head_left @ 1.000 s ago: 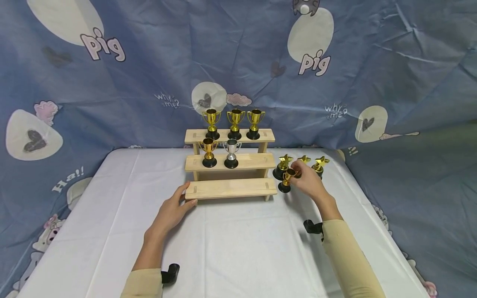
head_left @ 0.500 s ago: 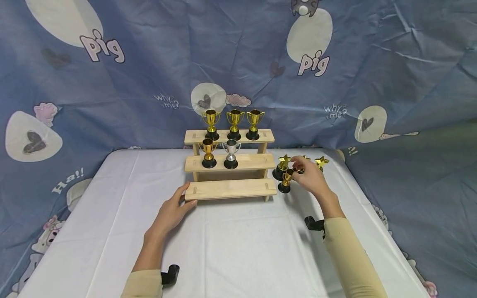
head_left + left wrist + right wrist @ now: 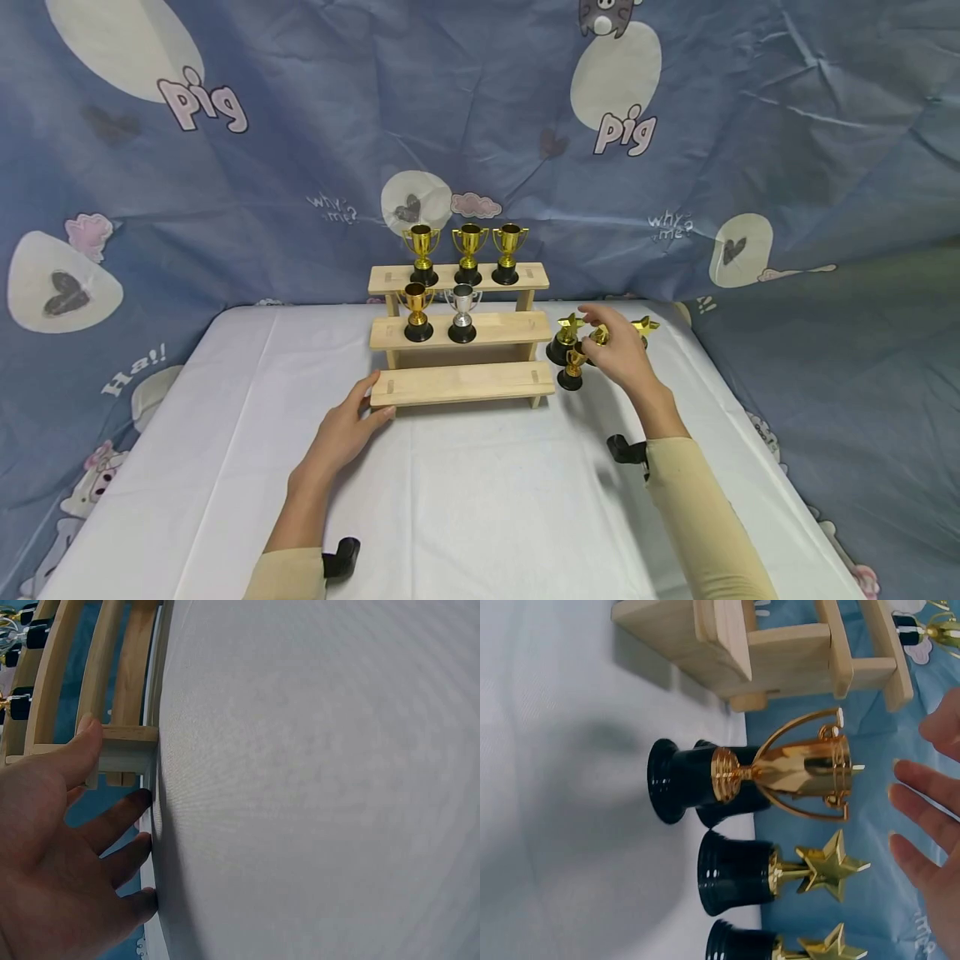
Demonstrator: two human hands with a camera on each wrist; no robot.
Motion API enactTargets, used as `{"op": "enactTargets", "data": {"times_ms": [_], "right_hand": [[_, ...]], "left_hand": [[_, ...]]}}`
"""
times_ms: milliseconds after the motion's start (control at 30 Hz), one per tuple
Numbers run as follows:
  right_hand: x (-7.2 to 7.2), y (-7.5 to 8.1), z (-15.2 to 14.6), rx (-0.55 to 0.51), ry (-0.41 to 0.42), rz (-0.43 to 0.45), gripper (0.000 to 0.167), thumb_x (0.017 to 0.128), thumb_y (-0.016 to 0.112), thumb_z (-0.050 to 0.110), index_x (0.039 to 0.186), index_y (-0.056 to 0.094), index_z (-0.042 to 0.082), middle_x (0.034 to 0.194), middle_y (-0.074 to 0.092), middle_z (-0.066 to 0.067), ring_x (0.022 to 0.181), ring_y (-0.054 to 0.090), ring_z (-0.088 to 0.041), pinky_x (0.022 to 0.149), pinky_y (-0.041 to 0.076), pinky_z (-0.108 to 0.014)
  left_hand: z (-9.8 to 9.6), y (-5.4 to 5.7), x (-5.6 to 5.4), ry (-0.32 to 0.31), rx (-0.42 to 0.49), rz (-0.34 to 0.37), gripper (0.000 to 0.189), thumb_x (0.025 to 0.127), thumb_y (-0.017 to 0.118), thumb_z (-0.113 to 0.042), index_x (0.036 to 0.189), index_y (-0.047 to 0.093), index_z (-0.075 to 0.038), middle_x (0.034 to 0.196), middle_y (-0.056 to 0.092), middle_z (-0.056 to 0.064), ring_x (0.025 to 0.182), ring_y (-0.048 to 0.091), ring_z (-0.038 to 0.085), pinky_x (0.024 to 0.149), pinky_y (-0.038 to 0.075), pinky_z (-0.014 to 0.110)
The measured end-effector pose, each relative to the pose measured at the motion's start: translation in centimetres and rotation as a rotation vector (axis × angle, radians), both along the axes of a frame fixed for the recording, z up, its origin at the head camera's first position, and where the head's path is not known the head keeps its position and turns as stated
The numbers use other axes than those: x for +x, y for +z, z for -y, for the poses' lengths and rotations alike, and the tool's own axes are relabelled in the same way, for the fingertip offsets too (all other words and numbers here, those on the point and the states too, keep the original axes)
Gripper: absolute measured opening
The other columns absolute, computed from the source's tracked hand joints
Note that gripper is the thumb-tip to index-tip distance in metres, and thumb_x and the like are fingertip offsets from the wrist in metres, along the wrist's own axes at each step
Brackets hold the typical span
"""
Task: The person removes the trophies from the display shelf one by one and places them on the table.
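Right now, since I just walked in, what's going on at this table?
A person's left hand holds the left end of the bottom step of a wooden stand. The right hand is open near a copper-gold cup, apart from it. That cup stands on the white-covered table beside star trophies. On the stand, three gold cups stand on the top step, and a second copper-gold cup and a silver cup on the middle step.

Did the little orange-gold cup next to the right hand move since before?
No. The orange-gold cup stands in the same spot, just past the right end of the wooden stand.
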State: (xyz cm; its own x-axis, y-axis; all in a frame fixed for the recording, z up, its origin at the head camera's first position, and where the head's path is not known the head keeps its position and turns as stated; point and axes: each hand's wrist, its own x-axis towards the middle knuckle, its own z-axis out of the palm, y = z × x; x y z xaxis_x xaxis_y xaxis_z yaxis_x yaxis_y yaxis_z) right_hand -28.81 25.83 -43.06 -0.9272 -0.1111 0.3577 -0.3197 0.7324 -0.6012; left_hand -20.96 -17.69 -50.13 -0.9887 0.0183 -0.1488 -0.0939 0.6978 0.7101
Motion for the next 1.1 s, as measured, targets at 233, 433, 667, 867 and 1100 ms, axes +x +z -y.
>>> {"op": "enactTargets", "data": {"times_ms": [233,433,667,867,1100], "right_hand": [[-0.1,0.5,1.0,-0.03,0.064,-0.001,0.051,0.088,0.065,0.007,0.139,0.056,0.013,0.123,0.066,-0.015,0.117,0.058,-0.033,0.096,0.046,-0.056],[-0.4,0.9,2.2,-0.025,0.1,-0.005,0.051,0.091,0.065,0.012,0.14,0.055,0.016,0.121,0.067,-0.012,0.117,0.06,-0.033,0.094,0.046,-0.056],[-0.6,1.5,3.9,-0.067,0.133,0.024,0.052,0.091,0.069,0.014,0.141,0.054,0.019,0.121,0.068,-0.009,0.118,0.062,-0.033,0.104,0.045,-0.056],[-0.9,1.9,5.4,-0.107,0.178,0.046,0.053,0.092,0.069,0.017,0.142,0.053,0.019,0.12,0.069,-0.008,0.117,0.062,-0.03,0.106,0.045,-0.054],[-1.2,2.7,7.0,-0.124,0.238,0.032,0.048,0.092,0.07,0.02,0.138,0.055,0.022,0.121,0.07,-0.009,0.115,0.063,-0.026,0.105,0.045,-0.051]], "left_hand": [[0.0,0.1,0.2,-0.001,0.007,-0.006,0.079,0.097,0.058,-0.052,0.16,0.016,-0.031,0.153,0.045,0.019,0.145,0.03,0.05,0.113,0.023,0.073],[0.0,0.1,0.2,0.002,0.007,-0.006,0.079,0.097,0.059,-0.05,0.16,0.016,-0.031,0.153,0.045,0.019,0.145,0.03,0.051,0.113,0.023,0.073],[-0.1,0.1,0.2,0.011,0.004,-0.002,0.079,0.097,0.059,-0.05,0.16,0.016,-0.031,0.152,0.046,0.019,0.144,0.031,0.051,0.113,0.023,0.073],[0.1,0.0,0.2,0.005,0.007,-0.004,0.079,0.097,0.058,-0.051,0.16,0.016,-0.032,0.152,0.047,0.018,0.145,0.031,0.051,0.113,0.023,0.073],[0.2,-0.1,0.1,-0.002,0.004,-0.005,0.08,0.096,0.058,-0.054,0.16,0.015,-0.033,0.152,0.047,0.017,0.145,0.03,0.05,0.114,0.022,0.073]]}}
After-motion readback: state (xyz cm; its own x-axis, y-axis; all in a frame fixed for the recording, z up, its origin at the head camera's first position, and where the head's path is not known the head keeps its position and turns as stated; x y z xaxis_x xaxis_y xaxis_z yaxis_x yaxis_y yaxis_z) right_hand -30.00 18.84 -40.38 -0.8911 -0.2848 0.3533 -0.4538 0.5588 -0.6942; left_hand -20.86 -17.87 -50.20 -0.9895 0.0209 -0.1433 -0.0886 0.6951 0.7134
